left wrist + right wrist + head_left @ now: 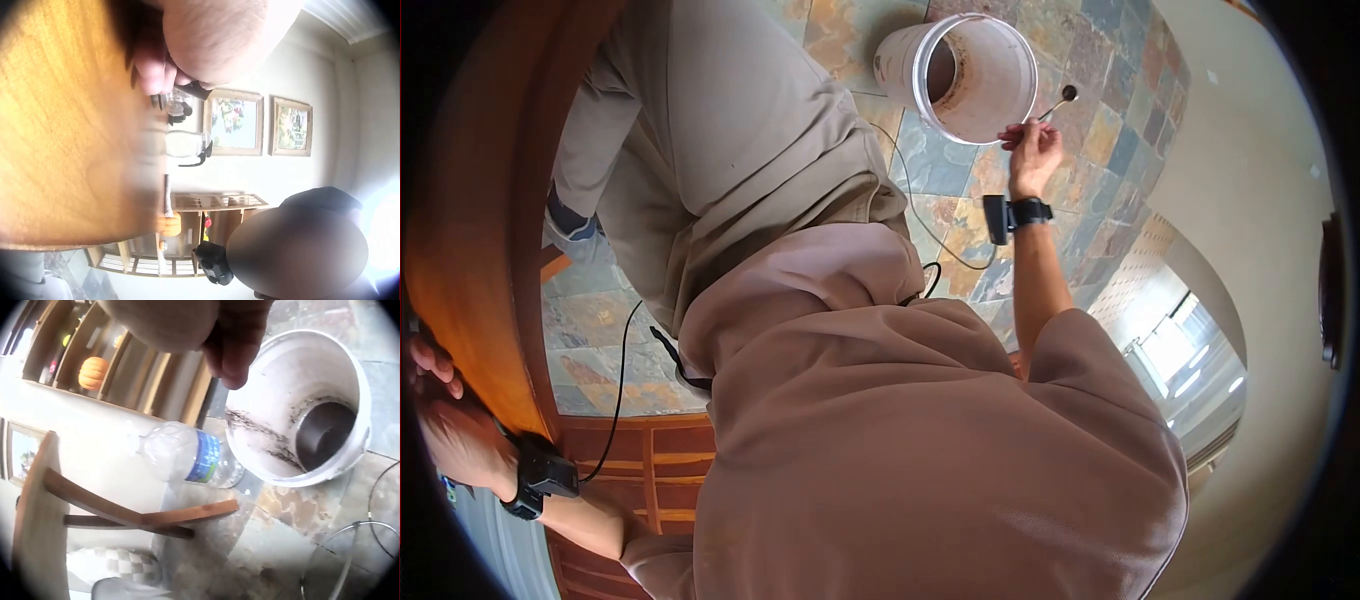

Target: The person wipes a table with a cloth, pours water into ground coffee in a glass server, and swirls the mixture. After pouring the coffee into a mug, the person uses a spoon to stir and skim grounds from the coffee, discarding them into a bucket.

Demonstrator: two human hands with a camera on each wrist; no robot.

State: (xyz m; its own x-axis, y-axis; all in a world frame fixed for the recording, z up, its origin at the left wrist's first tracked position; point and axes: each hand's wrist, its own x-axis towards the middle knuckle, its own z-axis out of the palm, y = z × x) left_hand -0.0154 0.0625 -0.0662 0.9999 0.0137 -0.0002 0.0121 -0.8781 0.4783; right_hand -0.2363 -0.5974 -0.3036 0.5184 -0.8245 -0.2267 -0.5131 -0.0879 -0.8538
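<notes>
My right hand (1035, 160) pinches the thin handle of a spoon (1069, 93), whose round bowl looks dark. That hand is just beside the rim of a white bucket (1022, 45) on the floor. In the right wrist view, the bucket (300, 356) has dark specks down its inner wall and dark matter at the bottom; the right hand (240, 344) overlaps its rim and the spoon is hidden. At the wooden table (485, 330), my left hand (460, 430) lies with bent fingers. A dark piece (199, 90) shows by its fingertips; I cannot tell whether they hold it.
Clear glass jars (183, 144) with black parts stand on the table. On the floor beside the bucket is a clear plastic bottle (181, 453) with a blue label. A wooden chair (94, 497) and a shelf (140, 369) with an orange pumpkin (94, 374) are nearby. Cables (910, 190) trail across the tiles.
</notes>
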